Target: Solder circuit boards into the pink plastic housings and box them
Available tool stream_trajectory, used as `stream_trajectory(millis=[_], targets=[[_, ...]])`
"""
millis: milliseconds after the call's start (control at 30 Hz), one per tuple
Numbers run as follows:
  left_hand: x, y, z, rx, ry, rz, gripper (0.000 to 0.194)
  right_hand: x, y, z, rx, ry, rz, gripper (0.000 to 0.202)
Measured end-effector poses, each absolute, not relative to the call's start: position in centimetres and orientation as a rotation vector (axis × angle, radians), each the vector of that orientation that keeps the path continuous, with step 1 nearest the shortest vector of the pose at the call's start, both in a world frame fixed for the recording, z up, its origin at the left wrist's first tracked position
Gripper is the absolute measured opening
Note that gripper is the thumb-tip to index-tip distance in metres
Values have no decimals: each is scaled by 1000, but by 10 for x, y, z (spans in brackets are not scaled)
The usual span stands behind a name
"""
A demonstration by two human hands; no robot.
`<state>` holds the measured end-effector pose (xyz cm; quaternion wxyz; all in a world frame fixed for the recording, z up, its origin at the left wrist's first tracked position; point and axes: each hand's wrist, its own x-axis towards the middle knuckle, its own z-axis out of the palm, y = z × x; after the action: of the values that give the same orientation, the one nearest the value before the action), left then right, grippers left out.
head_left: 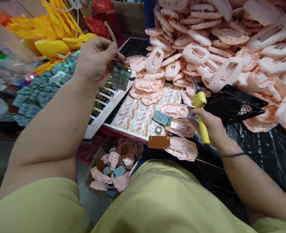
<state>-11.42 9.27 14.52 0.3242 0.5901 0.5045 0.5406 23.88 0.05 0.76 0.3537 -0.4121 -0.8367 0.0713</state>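
My left hand pinches a small circuit board with thin wires, raised over a white tray of wired parts. In my right hand is a yellow soldering gun, its dark tip pointing up and away from me. Left of that hand, several pink plastic shell halves lie in a column at the table edge. A green circuit board and a brown board rest against these shells. A small round speaker sits between the boards.
Pink shells are heaped at the back right, behind a black fan. Many green boards and yellow plastic parts are piled at left. Below the table edge stands a carton with shells and boards. A printed sheet covers the table.
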Motion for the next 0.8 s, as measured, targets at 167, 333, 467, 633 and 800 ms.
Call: stream_trajectory(millis=[167, 333, 467, 633, 800], targets=[[-63, 84, 115, 1586, 1244, 893, 17, 212, 46, -1, -1067, -2273, 338, 24], [-26, 69, 71, 1787, 1166, 394, 5, 192, 66, -6, -1072, -2338, 386, 32], [-12, 65, 50, 1785, 1114, 431, 5, 202, 56, -3, -1089, -2300, 383, 29], [-4, 68, 39, 1835, 1037, 445, 13, 210, 25, 8, -1101, -2010, 432, 22], [7, 65, 35, 1897, 959, 479, 13, 200, 16, 12, -1048, -1754, 523, 22]])
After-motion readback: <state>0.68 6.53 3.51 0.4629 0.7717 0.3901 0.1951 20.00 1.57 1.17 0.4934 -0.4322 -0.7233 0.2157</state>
